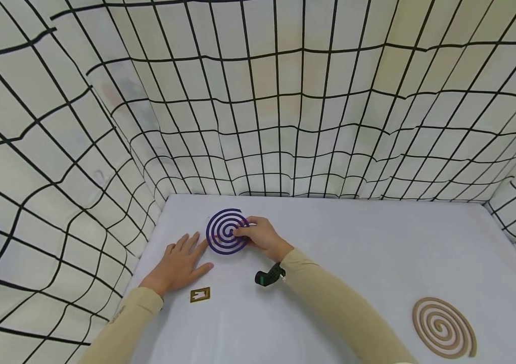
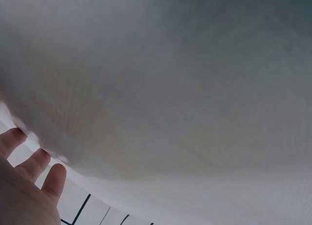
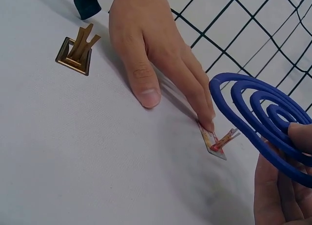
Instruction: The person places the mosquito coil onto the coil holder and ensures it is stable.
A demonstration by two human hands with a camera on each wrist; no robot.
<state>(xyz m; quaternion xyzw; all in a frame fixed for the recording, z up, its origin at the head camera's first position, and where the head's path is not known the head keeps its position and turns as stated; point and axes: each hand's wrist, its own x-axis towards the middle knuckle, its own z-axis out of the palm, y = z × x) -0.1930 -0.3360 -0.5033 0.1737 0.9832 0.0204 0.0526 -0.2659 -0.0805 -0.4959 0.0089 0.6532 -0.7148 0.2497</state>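
My right hand (image 1: pixel 263 236) pinches a blue spiral mosquito coil (image 3: pixel 275 159), thumb on its top near the centre and fingers beneath. The coil is held raised and tilted over the table. Left of it, my left hand (image 1: pixel 177 269) lies palm down with fingers spread. Its index fingertip presses the edge of a small reddish metal coil stand (image 3: pixel 214 148), whose forked prong is bent up below the coil. A gold-coloured coil stand (image 3: pixel 78 56), also with its prong raised, sits on the table nearer to me. In the left wrist view only some fingers (image 2: pixel 53 183) show.
A brown mosquito coil (image 1: pixel 440 328) lies flat at the right front of the white table (image 1: pixel 353 242). White walls with black netting (image 1: pixel 289 126) rise behind the table and at both sides. A black wrist camera (image 1: pixel 269 276) sits at my right wrist.
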